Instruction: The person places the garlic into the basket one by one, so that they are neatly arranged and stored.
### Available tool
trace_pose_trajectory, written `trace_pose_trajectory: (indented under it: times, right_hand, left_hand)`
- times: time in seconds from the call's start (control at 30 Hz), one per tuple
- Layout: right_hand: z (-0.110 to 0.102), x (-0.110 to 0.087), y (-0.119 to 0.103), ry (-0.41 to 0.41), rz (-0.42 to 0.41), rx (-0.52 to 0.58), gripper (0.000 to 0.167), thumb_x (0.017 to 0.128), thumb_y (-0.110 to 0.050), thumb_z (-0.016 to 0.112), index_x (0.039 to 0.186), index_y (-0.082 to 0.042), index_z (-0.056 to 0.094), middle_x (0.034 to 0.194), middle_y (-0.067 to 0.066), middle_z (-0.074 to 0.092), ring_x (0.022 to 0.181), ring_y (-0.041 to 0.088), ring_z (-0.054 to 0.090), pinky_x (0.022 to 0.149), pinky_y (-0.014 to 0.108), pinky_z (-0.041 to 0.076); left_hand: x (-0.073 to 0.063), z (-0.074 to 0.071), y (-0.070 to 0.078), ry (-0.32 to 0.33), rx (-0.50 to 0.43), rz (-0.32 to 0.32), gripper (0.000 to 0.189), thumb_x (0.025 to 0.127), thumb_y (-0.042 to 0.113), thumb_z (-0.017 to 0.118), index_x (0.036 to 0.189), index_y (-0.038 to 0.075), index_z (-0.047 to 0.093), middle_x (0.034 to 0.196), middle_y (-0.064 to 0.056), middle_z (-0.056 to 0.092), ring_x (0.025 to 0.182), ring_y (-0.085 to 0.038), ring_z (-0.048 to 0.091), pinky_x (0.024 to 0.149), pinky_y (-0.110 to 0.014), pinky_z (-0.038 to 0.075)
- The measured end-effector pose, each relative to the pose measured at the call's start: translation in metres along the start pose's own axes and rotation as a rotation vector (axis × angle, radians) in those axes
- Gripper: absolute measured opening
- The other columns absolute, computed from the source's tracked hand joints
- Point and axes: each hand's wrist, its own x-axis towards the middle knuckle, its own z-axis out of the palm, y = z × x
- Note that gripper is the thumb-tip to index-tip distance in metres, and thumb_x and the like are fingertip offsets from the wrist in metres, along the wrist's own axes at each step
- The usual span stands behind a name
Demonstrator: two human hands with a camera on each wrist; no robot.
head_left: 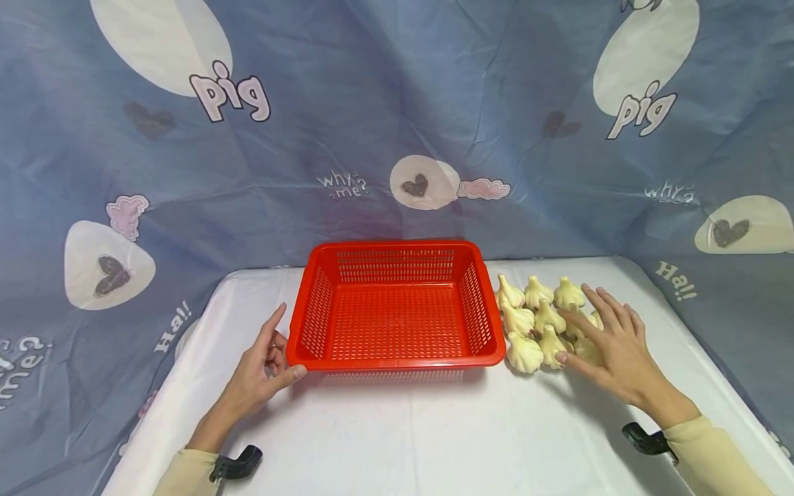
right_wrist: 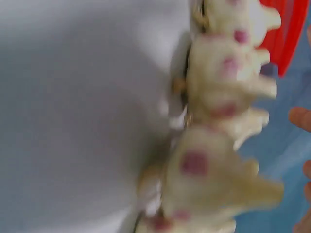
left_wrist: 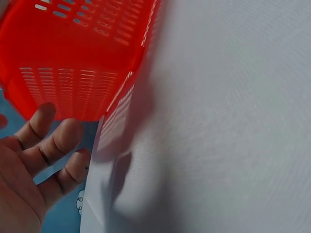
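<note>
A red plastic basket point(head_left: 397, 364) with slotted walls stands in the middle of the table, nothing inside it. Beside its front left corner is my left hand point(head_left: 253, 375), thumb near the rim and fingers loosely bent; whether it touches the basket I cannot tell. The left wrist view shows these fingers point(left_wrist: 65, 138) spread below the basket wall. To the basket's right sit several garlic bulbs point(head_left: 524, 353) in close rows, stems up. Over the right part of them hovers my right hand point(head_left: 623, 358), fingers spread and gripping nothing, hiding some bulbs. Blurred garlic fills the right wrist view.
A white cloth point(head_left: 397, 441) covers the table. Behind and on both sides hangs a blue printed curtain point(head_left: 372, 124), close to the basket's back edge. Each wrist carries a black strap device, the left one point(head_left: 238, 463) lying near the table's front.
</note>
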Motion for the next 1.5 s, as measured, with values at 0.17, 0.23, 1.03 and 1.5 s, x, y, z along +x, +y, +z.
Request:
trace_pose_trajectory:
  times: [0.17,0.23,1.03,1.5]
  right_hand:
    - [0.014,0.008,-0.018,0.024,-0.091,0.003,0.065,0.076,-0.046,0.089,0.133,-0.019,0.074,0.170,0.020,0.032,0.158,0.046,0.021,0.118,0.078,0.015]
    - [0.020,0.010,-0.024,0.020,-0.112,0.003,0.063,0.074,-0.047,0.089,0.129,-0.019,0.075,0.170,0.020,0.033,0.159,0.045,0.021,0.118,0.078,0.015]
    - [0.046,0.009,-0.034,0.024,-0.133,-0.023,0.056,0.080,-0.042,0.086,0.122,-0.008,0.075,0.163,0.021,0.041,0.154,0.047,0.028,0.110,0.075,0.026]
    - [0.049,0.008,-0.036,0.029,-0.145,-0.030,0.056,0.076,-0.041,0.089,0.117,-0.005,0.076,0.163,0.020,0.043,0.151,0.050,0.031,0.107,0.078,0.028]
  left_hand:
    - [-0.001,0.003,-0.001,0.008,-0.015,-0.005,0.105,0.081,0.007,0.081,0.170,0.020,0.026,0.099,-0.005,0.050,0.063,-0.009,0.050,0.059,-0.024,0.046]
    - [-0.002,0.004,-0.001,0.012,-0.019,-0.003,0.103,0.082,0.007,0.080,0.170,0.018,0.027,0.098,-0.005,0.052,0.064,-0.009,0.051,0.059,-0.024,0.046]
    - [-0.003,0.015,0.000,-0.027,-0.046,0.007,0.104,0.086,0.010,0.077,0.171,0.016,0.018,0.119,-0.013,0.069,0.092,-0.007,0.070,0.067,-0.027,0.052]
    - [-0.002,0.019,0.000,-0.027,-0.060,0.002,0.104,0.087,0.011,0.075,0.172,0.016,0.016,0.121,-0.015,0.068,0.094,-0.007,0.071,0.068,-0.027,0.053]
